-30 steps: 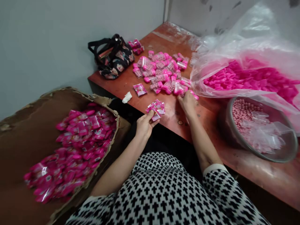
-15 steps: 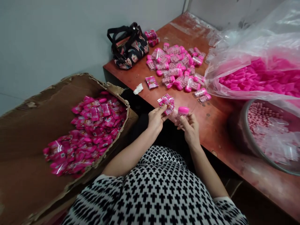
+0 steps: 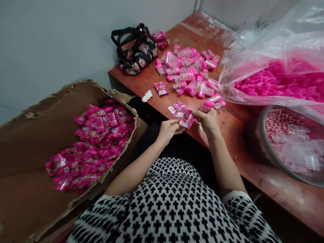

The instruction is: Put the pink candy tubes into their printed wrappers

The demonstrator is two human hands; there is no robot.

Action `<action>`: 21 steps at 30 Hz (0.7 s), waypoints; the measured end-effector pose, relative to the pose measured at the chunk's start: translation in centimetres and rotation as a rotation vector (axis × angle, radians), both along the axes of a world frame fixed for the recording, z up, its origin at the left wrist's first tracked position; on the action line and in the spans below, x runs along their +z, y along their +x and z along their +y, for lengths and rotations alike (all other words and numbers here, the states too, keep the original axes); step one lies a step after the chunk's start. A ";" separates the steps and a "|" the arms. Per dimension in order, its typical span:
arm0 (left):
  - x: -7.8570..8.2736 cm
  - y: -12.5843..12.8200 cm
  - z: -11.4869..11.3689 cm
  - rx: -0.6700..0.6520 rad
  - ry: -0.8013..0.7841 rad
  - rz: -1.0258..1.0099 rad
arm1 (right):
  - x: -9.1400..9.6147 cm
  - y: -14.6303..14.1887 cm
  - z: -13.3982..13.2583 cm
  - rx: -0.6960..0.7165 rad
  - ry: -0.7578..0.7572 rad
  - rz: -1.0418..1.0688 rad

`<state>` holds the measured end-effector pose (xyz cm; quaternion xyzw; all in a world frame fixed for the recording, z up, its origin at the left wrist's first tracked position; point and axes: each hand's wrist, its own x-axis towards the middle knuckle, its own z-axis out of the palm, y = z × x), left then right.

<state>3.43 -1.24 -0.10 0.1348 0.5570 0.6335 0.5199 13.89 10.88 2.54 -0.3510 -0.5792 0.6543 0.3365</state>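
My left hand (image 3: pixel 169 131) pinches the lower left edge of a pink printed packet (image 3: pixel 187 119) over the table's front edge. My right hand (image 3: pixel 208 122) has its thumb on the packet's upper right side, so both hands grip it. Just behind my right fingers is a small clear bottle with a pink cap (image 3: pixel 208 105); I cannot tell whether those fingers also hold it. Flat pink packets (image 3: pixel 177 108) lie on the table beyond my left hand, and another pink packet (image 3: pixel 161 88) lies farther back. Part of the right fingers is hidden.
Capped bottles of pink beads (image 3: pixel 186 72) are heaped on the red-brown table (image 3: pixel 243 135). A flowered handbag (image 3: pixel 139 55) stands behind. On the right are a plastic bag of pink caps (image 3: pixel 278 81) and a round tub (image 3: pixel 265 135). A carton (image 3: pixel 30 141) holds filled pink packets (image 3: pixel 101 141).
My right hand has moved up and right and now grips a packet along with my left. The pink-capped bottle it held upright has moved back towards the heap, beside its fingers.
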 end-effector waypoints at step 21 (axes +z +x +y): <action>0.6 0.1 -0.2 -0.010 0.019 0.587 | 0.1 -0.2 0.7 0.111 0.116 -0.059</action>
